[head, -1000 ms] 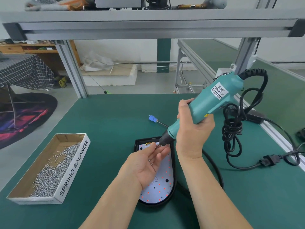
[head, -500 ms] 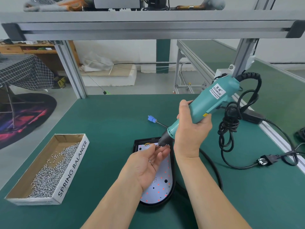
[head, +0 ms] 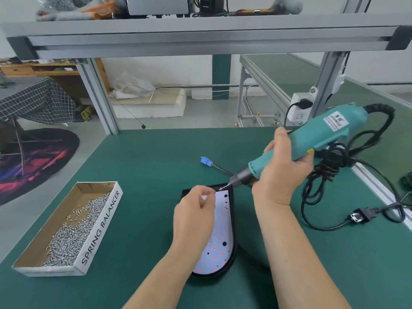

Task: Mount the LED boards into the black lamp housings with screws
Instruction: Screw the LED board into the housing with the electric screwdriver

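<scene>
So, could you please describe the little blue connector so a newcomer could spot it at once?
Start at the green bench mat. Beyond the far end of the black lamp housing, a thin dark lead ends in the blue connector. It is the only bright blue piece there.

Right hand, screwdriver; tip perhaps on board

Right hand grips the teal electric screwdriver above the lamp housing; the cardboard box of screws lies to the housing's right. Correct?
No. The head view shows the cardboard box of screws to the left of the black lamp housing, not its right. The right hand does grip the teal electric screwdriver above it.
</scene>
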The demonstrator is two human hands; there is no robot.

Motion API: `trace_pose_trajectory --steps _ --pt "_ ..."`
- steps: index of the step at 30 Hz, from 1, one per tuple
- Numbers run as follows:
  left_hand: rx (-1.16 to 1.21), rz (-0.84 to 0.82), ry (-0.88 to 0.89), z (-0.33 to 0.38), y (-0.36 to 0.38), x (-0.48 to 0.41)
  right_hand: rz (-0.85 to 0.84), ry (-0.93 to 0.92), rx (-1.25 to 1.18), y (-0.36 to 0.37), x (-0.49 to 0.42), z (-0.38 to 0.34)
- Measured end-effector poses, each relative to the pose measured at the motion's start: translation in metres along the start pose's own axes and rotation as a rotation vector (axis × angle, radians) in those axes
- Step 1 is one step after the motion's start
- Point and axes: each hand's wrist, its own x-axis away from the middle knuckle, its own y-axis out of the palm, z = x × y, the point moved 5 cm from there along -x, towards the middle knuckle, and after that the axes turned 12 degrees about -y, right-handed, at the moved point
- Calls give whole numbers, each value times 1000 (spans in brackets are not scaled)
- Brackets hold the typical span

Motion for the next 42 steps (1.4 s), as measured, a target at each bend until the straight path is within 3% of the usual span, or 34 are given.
trace_pose_trajectory --steps 3,6,13,21,28,42 --pt "-602 141 245 13 3 3 40 -8 -13 -6 -10 -4" --pt "-805 135 325 17 14 3 62 -2 -22 -10 -14 -6" --pt "-836 90 339 20 21 -2 40 -31 13 -15 -21 -6" --pt "-690 81 306 15 21 -6 -187 -127 167 -8 -9 6" --pt "-744 78 324 19 24 -6 -347 -256 315 1 6 13" --pt "-804 74 325 25 25 0 -399 -303 391 2 12 20"
